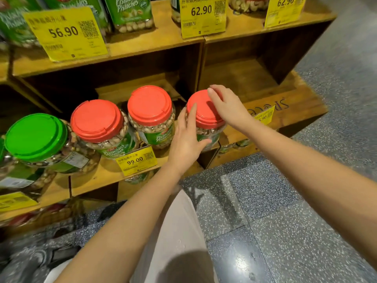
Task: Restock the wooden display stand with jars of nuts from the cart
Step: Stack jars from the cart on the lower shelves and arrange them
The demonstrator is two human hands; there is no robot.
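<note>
A clear pistachio jar with a red lid (201, 116) stands on the middle shelf of the wooden display stand (293, 103), at the junction of two shelf sections. My left hand (186, 145) cups its left side, fingers up along the wall and thumb across the green label. From above, my right hand (229, 108) holds the lid with fingers curled over its far edge. Two more red-lidded pistachio jars (150, 105) (95, 119) stand in a row to its left.
A green-lidded nut jar (34, 136) sits at the far left of the row. Yellow price tags (135, 160) (204, 16) hang on shelf edges. The upper shelf holds more jars (130, 13). The compartment behind my right hand looks bare. Speckled floor (285, 221) lies below right.
</note>
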